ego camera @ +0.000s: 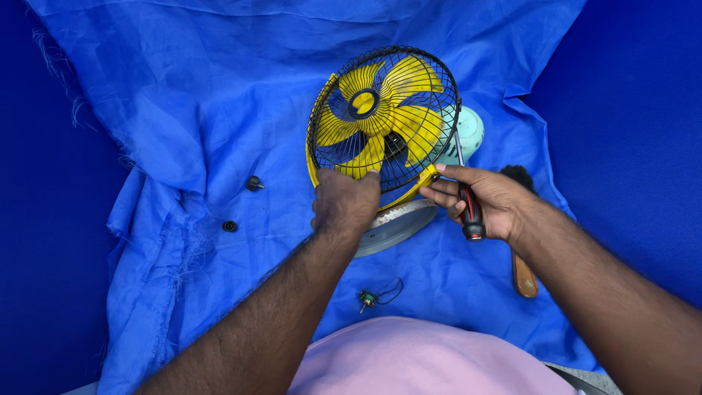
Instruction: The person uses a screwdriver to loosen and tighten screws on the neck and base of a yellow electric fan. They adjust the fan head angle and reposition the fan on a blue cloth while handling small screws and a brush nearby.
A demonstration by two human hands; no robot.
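Note:
A small fan [380, 117] with yellow blades and a black wire guard stands tilted on a blue cloth. My left hand [344, 205] grips the lower rim of the guard. My right hand [482, 201] holds a screwdriver [469, 208] with a red and black handle. Its shaft reaches up to the right edge of the guard. A grey round base [398, 223] lies under the fan, and a pale green motor housing [469, 132] shows behind it.
On the blue cloth [183, 110] lie a small black knob [254, 183], a black ring-shaped part [229, 226] and a small switch with black wires [369, 297]. A brush with a wooden handle [523, 274] lies under my right wrist. A pink garment [424, 358] fills the bottom.

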